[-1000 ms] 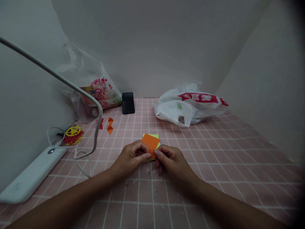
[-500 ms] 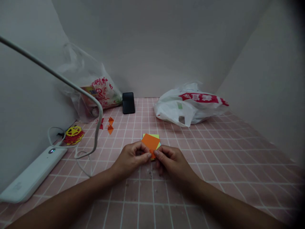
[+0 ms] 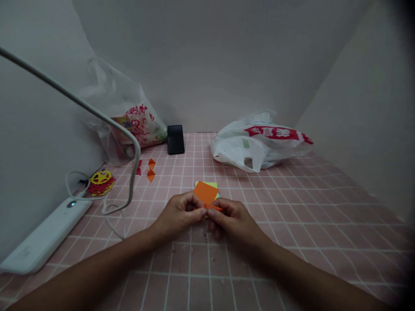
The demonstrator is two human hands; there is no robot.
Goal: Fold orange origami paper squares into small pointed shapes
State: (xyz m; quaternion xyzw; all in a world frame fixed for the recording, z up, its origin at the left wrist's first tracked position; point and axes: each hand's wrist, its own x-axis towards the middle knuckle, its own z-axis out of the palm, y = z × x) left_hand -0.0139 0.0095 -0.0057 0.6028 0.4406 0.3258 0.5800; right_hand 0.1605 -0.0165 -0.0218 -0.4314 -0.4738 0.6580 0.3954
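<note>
A small folded piece of orange paper [image 3: 214, 207] is pinched between my two hands near the middle of the table. My left hand [image 3: 181, 210] grips its left end with thumb and index finger. From the other side, my right hand [image 3: 231, 216] holds it with the thumb on top and the other fingers curled beneath. Just behind the fingers lies a stack of square paper sheets, with an orange sheet [image 3: 206, 191] turned askew on top and a yellow sheet [image 3: 212, 184] showing under it. The fingers hide the near part of the stack.
Two folded orange paper pieces [image 3: 151, 174] lie at the left, beside a red one [image 3: 138, 167]. Farther back are a black phone [image 3: 175, 139], a clear plastic bag [image 3: 142, 125] and a white plastic bag [image 3: 240, 151]. A white power bank [image 3: 45, 237] and a looping cable [image 3: 134, 172] occupy the left.
The folded orange paper has turned in my fingers, and a narrow pointed part now sticks out to the right over my right thumb. Both hands stay in nearly the same place.
</note>
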